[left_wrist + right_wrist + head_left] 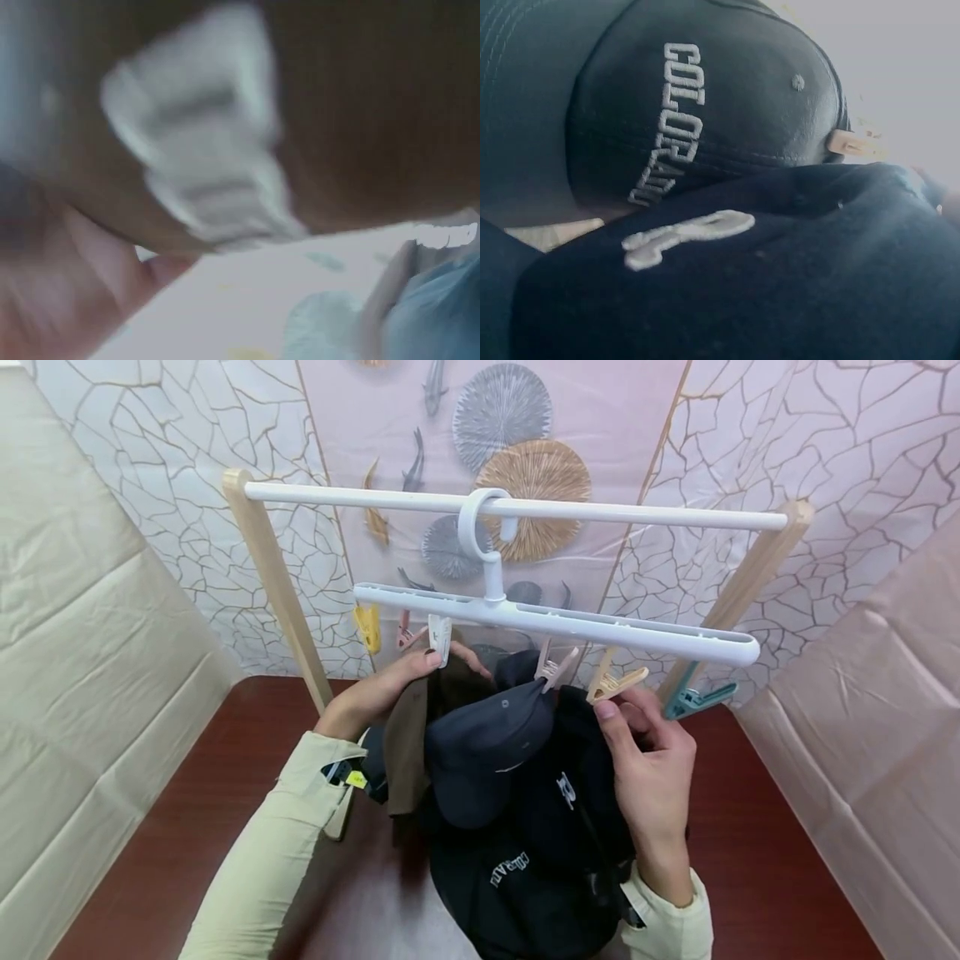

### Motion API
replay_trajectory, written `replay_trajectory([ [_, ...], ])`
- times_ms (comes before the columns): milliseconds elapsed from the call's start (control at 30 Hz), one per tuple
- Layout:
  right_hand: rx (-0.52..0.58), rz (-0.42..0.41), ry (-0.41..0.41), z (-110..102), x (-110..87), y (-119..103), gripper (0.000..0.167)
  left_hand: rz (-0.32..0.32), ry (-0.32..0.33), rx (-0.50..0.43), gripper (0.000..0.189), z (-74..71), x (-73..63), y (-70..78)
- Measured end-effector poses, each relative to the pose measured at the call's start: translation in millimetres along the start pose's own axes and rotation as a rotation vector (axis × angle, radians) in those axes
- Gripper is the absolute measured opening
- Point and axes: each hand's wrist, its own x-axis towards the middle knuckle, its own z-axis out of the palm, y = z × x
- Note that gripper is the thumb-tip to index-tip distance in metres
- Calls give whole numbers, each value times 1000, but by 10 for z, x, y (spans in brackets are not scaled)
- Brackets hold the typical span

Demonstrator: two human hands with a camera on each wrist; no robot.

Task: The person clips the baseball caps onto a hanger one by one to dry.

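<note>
My left hand (pixel 382 689) grips the brown cap (pixel 407 752) at its top edge, thumb just under a white clothespin (pixel 439 639) and fingertips behind the cloth. The left wrist view shows a blurred pale buckle on brown cloth. My right hand (pixel 656 768) pinches the edge of a dark cap with a white embroidered letter (pixel 690 234), thumb at the beige clothespin (pixel 615 681). Between the hands a navy cap (pixel 487 743) hangs from a pink clothespin (pixel 557 667). Below it is a black cap lettered COLORADO (pixel 727 97).
A white clip hanger (pixel 600 628) hooks over a white rail (pixel 360 497) on wooden posts (pixel 277 585). Yellow (pixel 367 628), pink and teal clothespins (pixel 697 697) also hang from it. The red-brown tabletop (pixel 772 860) lies beneath, with cream padded panels (pixel 82 677) at both sides.
</note>
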Motion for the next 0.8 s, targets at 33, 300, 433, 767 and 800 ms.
replay_trajectory([
  [33,0,-1,8,8,-3,-8,11,-56,35,66,55,3,-20,49],
  [300,-42,-20,5,11,-43,-95,10,-318,314,590,54,157,-269,446],
  [433,-73,-20,-34,-18,-88,-161,11,-311,528,839,54,453,-442,598],
  [767,-40,-137,-57,27,-155,-260,19,215,618,964,34,1186,-738,924],
  [800,-36,-150,-55,36,-162,-257,18,254,586,929,33,1243,-742,932],
])
